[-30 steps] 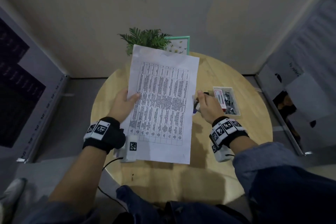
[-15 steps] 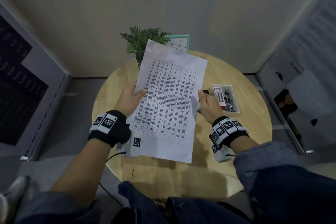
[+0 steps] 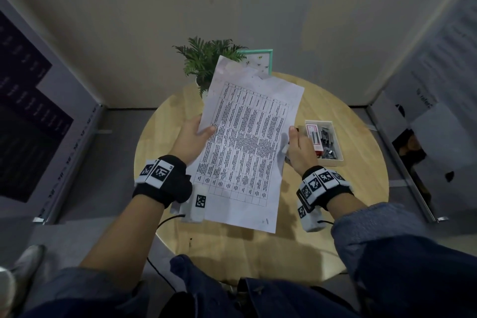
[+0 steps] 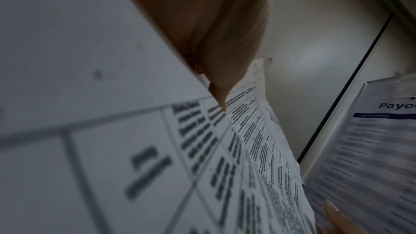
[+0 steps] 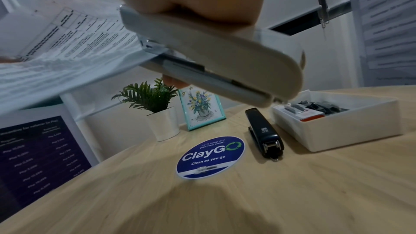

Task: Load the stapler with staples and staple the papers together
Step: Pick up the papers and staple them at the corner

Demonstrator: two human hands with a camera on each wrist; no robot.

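Observation:
The printed papers [image 3: 247, 142] are held up above the round wooden table [image 3: 361, 188], tilted with the top to the right. My left hand [image 3: 192, 141] pinches their left edge, thumb on the printed side [image 4: 216, 86]. My right hand [image 3: 299, 148] grips a light grey stapler [image 5: 216, 56] whose mouth meets the papers' right edge [image 5: 67, 60]. In the head view the stapler is mostly hidden behind the hand and papers.
A black stapler [image 5: 264, 133] lies on the table beside a white tray [image 3: 333, 160] with a staple box and loose staples [image 5: 315, 108]. A round blue sticker [image 5: 210, 157], potted plant [image 3: 206, 59] and small framed picture [image 5: 201, 108] sit at the back. Panels surround the table.
The papers have been raised and rotated clockwise, top swinging right. Both hands lifted slightly with them; the right hand stays at the papers' right edge.

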